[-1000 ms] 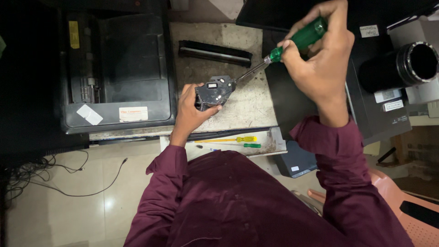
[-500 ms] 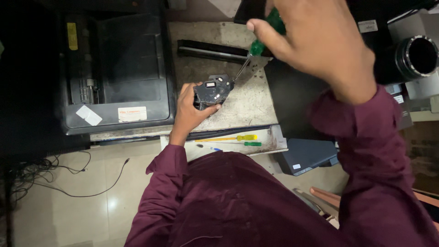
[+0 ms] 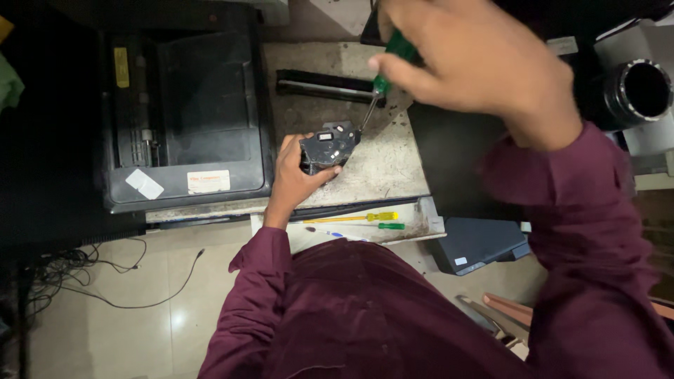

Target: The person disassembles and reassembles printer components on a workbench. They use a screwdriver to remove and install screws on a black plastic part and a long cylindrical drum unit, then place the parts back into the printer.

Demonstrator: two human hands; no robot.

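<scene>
From the head camera, your left hand (image 3: 295, 175) gripped a small dark cartridge part (image 3: 328, 146), fingers wrapped around its near and left sides, steadying it on the worn grey worktop (image 3: 382, 168). Your right hand (image 3: 477, 60) was closed in a fist around the green handle of a screwdriver (image 3: 382, 83), high and close to the lens, so it looked large and a little blurred. The shaft ran down and to the left from your fist, and its tip met the far right corner of the part. The part therefore lay below and left of your right hand, along the tool's long axis, and your left hand was the one already on it.

Just beyond the part, a long black roller unit (image 3: 326, 84) lay across the worktop, its length running left to right. To the left sat a black printer (image 3: 186, 112) with its top open. It carried a narrow yellow label upright near its far left corner, a white rectangular label at its near edge, and a smaller white tag tilted just left of that one.

Nearer to you, on a pale tray (image 3: 428, 223) at the edge of the bench, lay a yellow-handled screwdriver (image 3: 372, 217) and a smaller green-handled screwdriver (image 3: 382, 226), both pointing left. On the far right stood a grey drum-like unit (image 3: 635, 88) with a round dark opening. Loose cables (image 3: 84, 277) trailed on the tiled floor at the lower left.
</scene>
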